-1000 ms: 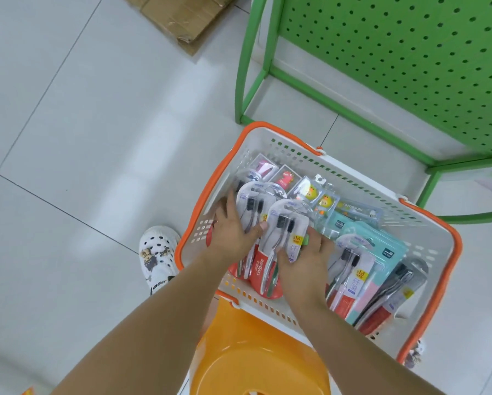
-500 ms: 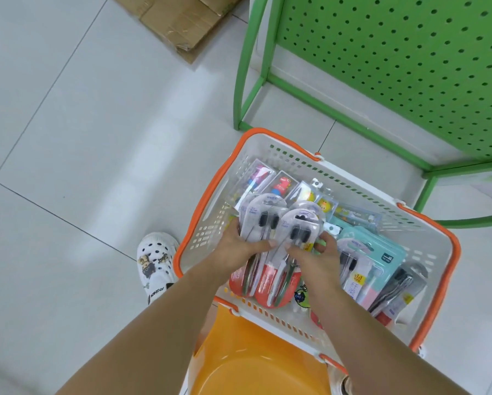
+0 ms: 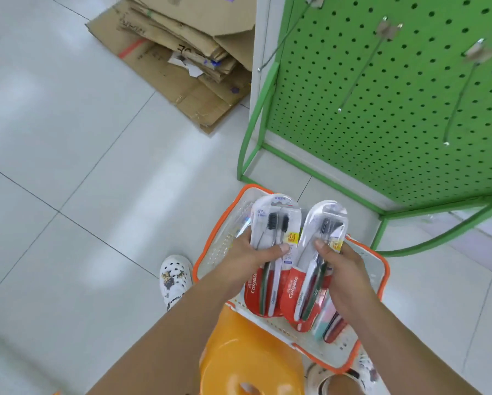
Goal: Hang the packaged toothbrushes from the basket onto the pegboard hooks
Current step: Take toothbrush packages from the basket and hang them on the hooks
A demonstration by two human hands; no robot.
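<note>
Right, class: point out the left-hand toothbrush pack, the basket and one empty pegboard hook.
left-hand toothbrush pack (image 3: 276, 220): head view, clear blister over the bristles.
basket (image 3: 203, 253): head view, orange rim, left side.
pegboard hook (image 3: 361, 67): head view, mid-wire.

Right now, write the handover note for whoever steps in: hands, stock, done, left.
Left hand grips one Colgate toothbrush pack; right hand grips a second pack. Both packs are held above the basket.
More packs lie in the basket, partly hidden.
Pegboard stands ahead; its three visible hooks are bare.
Done: two packs picked up.
Left: hang both, then the rest in the basket.
</note>
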